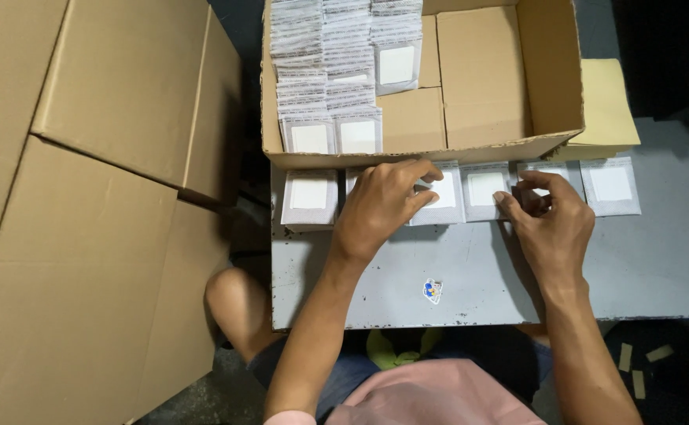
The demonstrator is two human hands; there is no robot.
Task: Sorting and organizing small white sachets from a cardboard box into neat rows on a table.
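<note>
A row of small grey packets with white square windows lies on the grey table [643,267] along the front of an open cardboard box [486,149]. My left hand [380,205] rests fingers-down on the packets near the row's middle, touching one packet [443,197]. My right hand [549,220] pinches the edge of the packet next to another packet [484,190]. Inside the box, overlapping rows of the same packets [329,71] fill the left half.
Large closed cardboard boxes [85,197] stand to the left. A lone packet [309,197] lies at the row's left end and another [610,186] at the right. A small sticker [432,290] sits on the table near its front edge. My knee [238,303] is below.
</note>
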